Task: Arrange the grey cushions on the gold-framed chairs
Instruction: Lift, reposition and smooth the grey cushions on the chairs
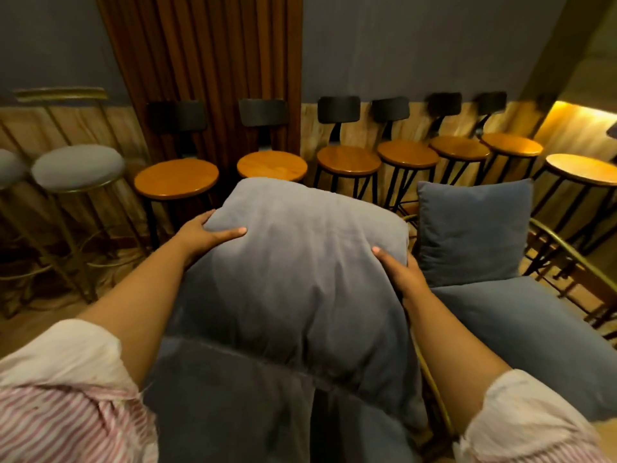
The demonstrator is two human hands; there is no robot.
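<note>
A large grey back cushion [300, 269] fills the middle of the view, tilted away from me above a grey seat cushion [233, 406]. My left hand [207, 233] grips its upper left corner, thumb on top. My right hand [400, 270] grips its right edge. To the right stands a gold-framed chair [567, 253] with its own grey back cushion [474, 228] upright and a grey seat cushion [521, 332] lying flat. A thin gold frame bar [434, 399] shows between the two seats.
A row of wooden-topped bar stools [347, 160] with black backs lines the wall behind the chairs. Two grey-padded gold stools [78, 167] stand at the left. A ribbed wooden panel [207, 61] rises at the back. Another wooden stool [584, 170] is at far right.
</note>
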